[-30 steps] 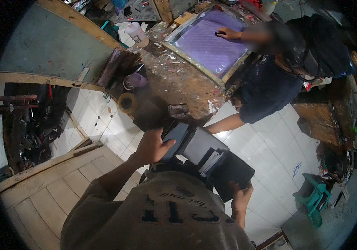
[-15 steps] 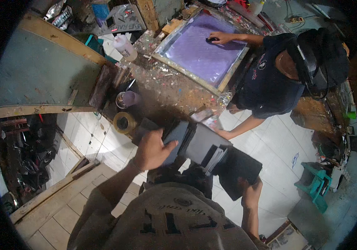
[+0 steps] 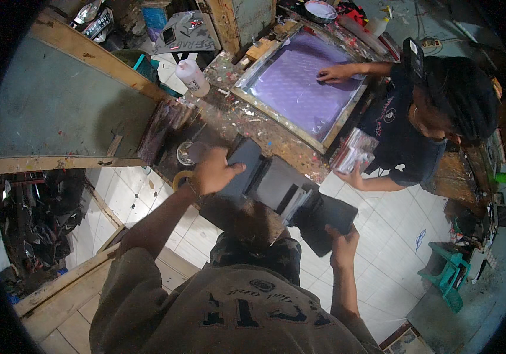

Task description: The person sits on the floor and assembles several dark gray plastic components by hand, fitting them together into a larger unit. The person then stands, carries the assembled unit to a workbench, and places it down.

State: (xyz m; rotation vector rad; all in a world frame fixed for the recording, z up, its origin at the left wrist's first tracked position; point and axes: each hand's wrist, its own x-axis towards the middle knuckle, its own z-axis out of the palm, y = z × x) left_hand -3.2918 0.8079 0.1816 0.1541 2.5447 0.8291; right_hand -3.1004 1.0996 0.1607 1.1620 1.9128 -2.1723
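In front of my body, both hands hold a dark, flat folding case point(image 3: 273, 184), spread out in panels. Its middle is grey, with pale strips along one side; the exact kind I cannot make out. My left hand point(image 3: 213, 172) closes on the left panel, thumb on top. At the lower right corner, my right hand point(image 3: 341, 243) is closed on the black panel, its thumb over the edge. Beyond lies a wooden-framed screen point(image 3: 309, 82) with a purple mesh. A co-worker's hand point(image 3: 337, 73) presses a small dark thing on it; their other hand point(image 3: 356, 177) holds a pale bundle point(image 3: 353, 150).
A paint-spattered worktable point(image 3: 235, 112) carries a pale plastic bottle point(image 3: 193, 78), a small cup point(image 3: 187, 153) and a roll of tape point(image 3: 182, 179). At the right, a green plastic stool point(image 3: 448, 274) stands on the white tiled floor point(image 3: 377, 248). The co-worker point(image 3: 424, 118) stands at the right.
My hands and the case have moved slightly up and away from my body. The co-worker's lower hand has risen and now shows the pale bundle; their other hand has shifted across the mesh.
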